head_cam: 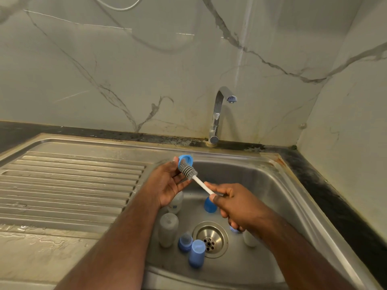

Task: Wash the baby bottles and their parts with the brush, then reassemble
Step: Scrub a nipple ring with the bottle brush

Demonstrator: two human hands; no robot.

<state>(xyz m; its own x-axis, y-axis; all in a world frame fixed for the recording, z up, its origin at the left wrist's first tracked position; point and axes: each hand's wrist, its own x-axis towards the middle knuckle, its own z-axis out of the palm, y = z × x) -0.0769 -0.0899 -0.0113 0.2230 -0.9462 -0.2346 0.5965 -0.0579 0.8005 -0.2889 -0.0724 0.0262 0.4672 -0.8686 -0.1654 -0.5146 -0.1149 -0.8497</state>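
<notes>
The tip of the brush (188,171) is hidden inside the blue ring (185,161), so how deep it reaches cannot be told. The left hand (167,185) covers the top of one bottle (176,203). The right hand (234,203) and forearm hide most of a small blue part (234,229) and the upper end of a pale bottle (249,239). A cable (117,6) on the wall is cut off by the top edge, and both arms run out of the bottom edge

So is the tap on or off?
Off, it seems. No water shows falling from the tap into the sink, while the hands scrub a blue ring with the brush.
</notes>
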